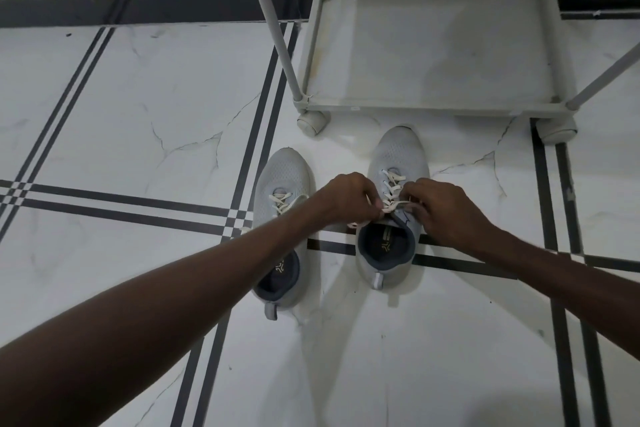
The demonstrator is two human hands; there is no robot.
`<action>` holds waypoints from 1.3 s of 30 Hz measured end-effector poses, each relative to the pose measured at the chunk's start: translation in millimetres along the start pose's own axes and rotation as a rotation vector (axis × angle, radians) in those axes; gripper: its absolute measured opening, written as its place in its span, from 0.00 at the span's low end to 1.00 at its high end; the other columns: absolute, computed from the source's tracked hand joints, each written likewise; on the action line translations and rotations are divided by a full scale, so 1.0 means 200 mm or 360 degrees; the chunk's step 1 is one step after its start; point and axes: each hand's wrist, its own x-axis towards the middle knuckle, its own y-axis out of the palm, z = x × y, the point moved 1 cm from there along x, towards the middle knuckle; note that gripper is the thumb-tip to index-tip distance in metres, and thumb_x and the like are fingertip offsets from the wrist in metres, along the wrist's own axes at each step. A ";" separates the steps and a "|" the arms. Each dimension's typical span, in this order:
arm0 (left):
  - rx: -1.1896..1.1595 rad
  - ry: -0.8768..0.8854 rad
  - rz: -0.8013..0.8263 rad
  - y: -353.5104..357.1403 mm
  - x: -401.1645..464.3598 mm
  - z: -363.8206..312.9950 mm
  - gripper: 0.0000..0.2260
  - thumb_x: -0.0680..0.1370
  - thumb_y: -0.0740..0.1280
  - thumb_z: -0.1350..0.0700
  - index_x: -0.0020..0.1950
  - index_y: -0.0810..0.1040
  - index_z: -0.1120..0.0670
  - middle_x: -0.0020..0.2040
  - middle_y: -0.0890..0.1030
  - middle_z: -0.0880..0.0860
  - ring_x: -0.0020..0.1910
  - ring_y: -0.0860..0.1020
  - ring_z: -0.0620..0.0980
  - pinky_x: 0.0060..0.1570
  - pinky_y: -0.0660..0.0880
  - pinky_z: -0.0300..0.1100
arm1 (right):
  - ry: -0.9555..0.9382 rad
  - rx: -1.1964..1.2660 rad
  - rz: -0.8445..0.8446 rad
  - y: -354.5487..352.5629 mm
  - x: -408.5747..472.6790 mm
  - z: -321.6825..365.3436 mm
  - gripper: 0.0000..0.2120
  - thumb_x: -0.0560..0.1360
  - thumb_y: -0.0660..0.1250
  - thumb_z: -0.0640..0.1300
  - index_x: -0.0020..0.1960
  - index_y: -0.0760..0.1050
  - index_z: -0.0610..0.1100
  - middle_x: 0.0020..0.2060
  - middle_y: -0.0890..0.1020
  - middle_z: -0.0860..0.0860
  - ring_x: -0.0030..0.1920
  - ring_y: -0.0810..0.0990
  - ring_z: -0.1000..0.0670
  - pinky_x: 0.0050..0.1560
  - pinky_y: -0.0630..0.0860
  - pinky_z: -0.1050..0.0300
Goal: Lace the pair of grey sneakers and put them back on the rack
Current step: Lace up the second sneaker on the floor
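Here both hands' fingers [375, 210] pinch the white lace [393, 206] atop the right sneaker [394, 163].

Left hand [349, 199] and right hand [441, 210] close together, fingers pinched

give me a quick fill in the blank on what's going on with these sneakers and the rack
1. Both hands are working the white lace of the sneaker on the ____ side of the picture.
2. The two sneakers stand on the ____, not on the rack.
3. The left forearm crosses over the ____ sneaker.
4. The sneakers' toes point ____ the rack.

Missing words: right; floor; left; toward
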 end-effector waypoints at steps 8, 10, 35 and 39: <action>0.0726 0.0242 -0.0056 -0.02 -0.02 0.01 0.13 0.79 0.65 0.47 0.56 0.82 0.54 0.52 0.85 0.56 0.53 0.82 0.57 0.45 0.70 0.43 | -0.0140 -0.0459 -0.0084 -0.01 0.00 0.04 0.04 0.75 0.65 0.42 0.46 0.77 0.42 0.40 0.77 0.46 0.40 0.75 0.42 0.33 0.65 0.54; 0.0872 0.0245 -0.0089 0.02 -0.03 0.00 0.18 0.81 0.60 0.44 0.57 0.78 0.57 0.54 0.83 0.59 0.54 0.81 0.59 0.44 0.68 0.44 | -0.0229 -0.0463 -0.0083 -0.03 0.01 0.03 0.08 0.76 0.59 0.44 0.44 0.75 0.42 0.39 0.76 0.46 0.40 0.72 0.42 0.38 0.67 0.50; 0.0603 0.0384 0.0131 0.11 -0.07 0.13 0.14 0.83 0.59 0.53 0.48 0.79 0.60 0.41 0.83 0.62 0.41 0.79 0.61 0.39 0.63 0.43 | 0.0039 -0.0137 0.0330 0.06 0.04 -0.09 0.08 0.80 0.61 0.50 0.46 0.77 0.51 0.38 0.85 0.48 0.37 0.80 0.45 0.37 0.73 0.54; 0.0674 0.0208 0.0128 0.09 -0.07 0.09 0.18 0.82 0.57 0.44 0.50 0.79 0.55 0.45 0.83 0.57 0.45 0.79 0.57 0.40 0.66 0.43 | 0.0085 -0.0251 0.0319 0.04 0.06 -0.06 0.14 0.81 0.56 0.56 0.49 0.74 0.48 0.43 0.83 0.47 0.43 0.80 0.42 0.41 0.72 0.51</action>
